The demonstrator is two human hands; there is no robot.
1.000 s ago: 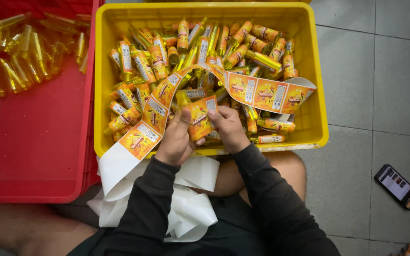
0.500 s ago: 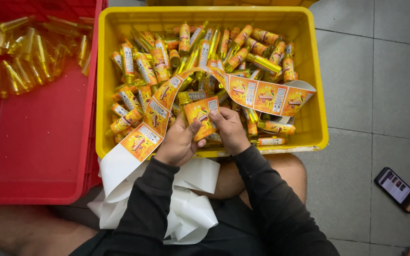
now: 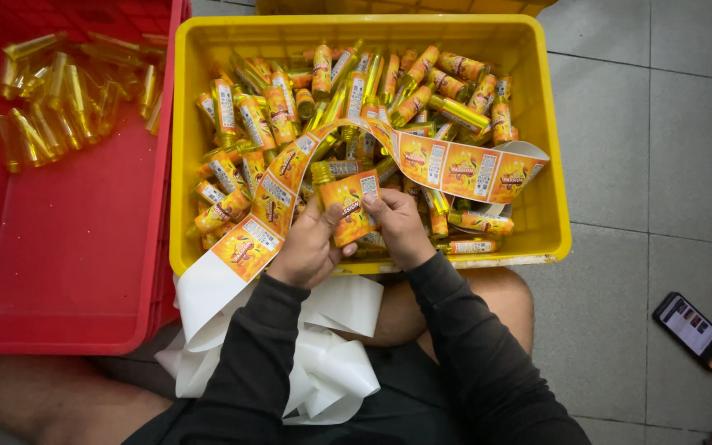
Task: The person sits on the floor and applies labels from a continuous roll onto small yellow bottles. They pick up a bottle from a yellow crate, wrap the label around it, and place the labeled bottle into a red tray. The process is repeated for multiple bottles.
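Observation:
Both hands hold one small yellow bottle (image 3: 348, 206) over the near edge of the yellow crate (image 3: 554, 206). My left hand (image 3: 306, 247) grips it from the left. My right hand (image 3: 397, 227) presses an orange label onto its side. A long strip of orange labels (image 3: 455, 169) curls over the crate and runs down past my left wrist. The crate is filled with several labelled bottles (image 3: 389, 91).
A red crate (image 3: 67, 247) at the left holds several unlabelled yellow bottles (image 3: 59, 99) in its far corner. White backing paper (image 3: 323, 363) is piled in my lap. A phone (image 3: 694, 330) lies on the tiled floor at the right.
The bottle has turned in my hands so its labelled face shows more fully. My hands have stayed over the crate's near edge.

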